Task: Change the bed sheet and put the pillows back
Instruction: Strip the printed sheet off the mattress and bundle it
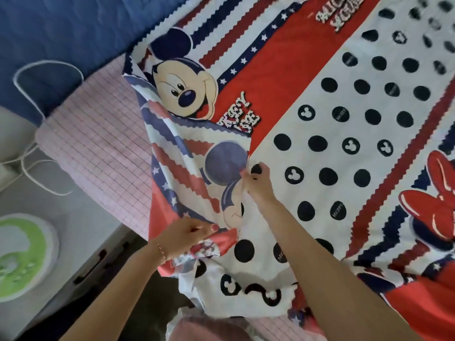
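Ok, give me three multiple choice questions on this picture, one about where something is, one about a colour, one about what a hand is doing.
1. Where does the pink grid mattress show?
A. left of the sheet
B. on top of the sheet
C. nowhere

2. What colour are the big dots on the sheet?
A. green
B. yellow
C. dark navy

3. What is the right hand doing?
A. hanging idle
B. pinching the sheet
C. holding a pillow

Answers: 1 A, bare mattress lies left of the folded-back edge. 2 C, dots are dark on white. 3 B, fingers gather the cloth; the left hand grips it too.
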